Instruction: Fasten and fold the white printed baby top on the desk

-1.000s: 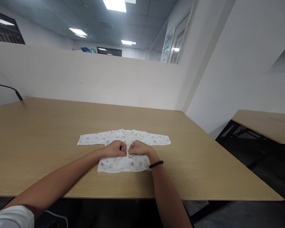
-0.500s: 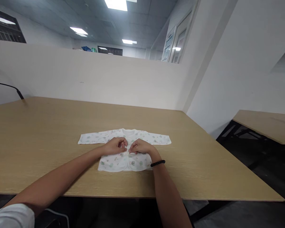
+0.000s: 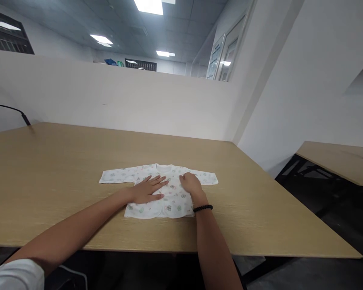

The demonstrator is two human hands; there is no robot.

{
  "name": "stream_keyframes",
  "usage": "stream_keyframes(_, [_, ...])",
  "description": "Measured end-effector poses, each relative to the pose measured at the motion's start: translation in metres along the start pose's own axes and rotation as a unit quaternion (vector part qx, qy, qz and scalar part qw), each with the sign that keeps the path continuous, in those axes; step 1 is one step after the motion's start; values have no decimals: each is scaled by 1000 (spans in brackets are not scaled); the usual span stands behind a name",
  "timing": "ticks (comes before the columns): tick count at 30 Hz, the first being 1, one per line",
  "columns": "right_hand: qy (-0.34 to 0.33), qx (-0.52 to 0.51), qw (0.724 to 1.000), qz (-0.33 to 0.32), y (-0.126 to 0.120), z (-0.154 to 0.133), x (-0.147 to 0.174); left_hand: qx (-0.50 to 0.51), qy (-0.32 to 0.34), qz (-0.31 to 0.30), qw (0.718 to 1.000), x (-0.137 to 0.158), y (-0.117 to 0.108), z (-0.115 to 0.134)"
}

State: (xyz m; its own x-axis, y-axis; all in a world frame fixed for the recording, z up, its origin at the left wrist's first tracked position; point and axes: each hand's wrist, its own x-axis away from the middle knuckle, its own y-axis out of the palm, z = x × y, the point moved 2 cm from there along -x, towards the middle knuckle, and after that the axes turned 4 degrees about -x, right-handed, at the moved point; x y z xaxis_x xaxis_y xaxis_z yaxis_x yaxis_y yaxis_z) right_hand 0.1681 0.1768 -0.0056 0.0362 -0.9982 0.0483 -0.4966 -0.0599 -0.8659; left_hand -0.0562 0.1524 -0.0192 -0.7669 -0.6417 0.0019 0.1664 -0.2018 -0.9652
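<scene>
A small white baby shirt (image 3: 173,201) with a green and brown print lies flat on the table, its sleeves stretched out to both sides and its neckline at the far end. Across the left half of its chest rests my left hand (image 3: 147,190), palm down, open, fingers spread. My right hand (image 3: 191,184), with a black beaded bracelet (image 3: 203,208) at the wrist, is curled closed over the right side of the chest. Whether it pinches any cloth is hidden under the fingers.
The wooden table (image 3: 63,161) reaches to a low white partition (image 3: 139,102) at the back. A black cable (image 3: 24,117) hangs by the far left corner. To the right, past a gap, stands another table (image 3: 339,159).
My hands have parted from the middle of the shirt front. The left has flattened onto the chest; the right has moved right and slightly away from me, fingers curled. The shirt stays in place.
</scene>
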Motion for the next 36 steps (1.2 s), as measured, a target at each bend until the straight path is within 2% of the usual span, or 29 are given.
stream_keyframes(3, [30, 71, 996, 55, -5, 3, 2, -20, 6, 37, 999, 0, -6, 6])
stream_keyframes(5, [29, 110, 990, 87, -7, 0, 3, -22, 42, 58, 997, 1, -11, 17])
stream_keyframes(9, [-54, 136, 978, 148, -5, -8, 6, 15, 137, 33, 990, 4, -14, 47])
stream_keyframes(11, [-98, 141, 977, 129, 2, -9, 7, 45, 183, 2, 982, 5, -11, 60])
stream_keyframes(13, [-99, 144, 982, 73, 12, -5, 7, 79, 213, -22, 974, 5, -8, 69])
stream_keyframes(16, [-69, 146, 987, -7, 23, 2, 4, 132, 212, -40, 967, 3, -8, 71])
stream_keyframes(19, [-62, 148, 986, -39, 23, 6, 0, 161, 209, -59, 963, 2, -13, 66])
stream_keyframes(23, [-60, 158, 984, -53, 18, 7, -1, 144, 217, -97, 961, 5, -17, 62])
stream_keyframes(30, [-50, 156, 985, -50, 16, 7, -2, 75, 190, -119, 972, 8, -9, 63])
stream_keyframes(33, [-19, 153, 988, -33, 16, 12, -3, 102, 202, -121, 967, 8, -13, 63])
stream_keyframes(36, [30, 143, 989, -1, 13, 18, -3, 194, 203, -134, 950, 5, -19, 57])
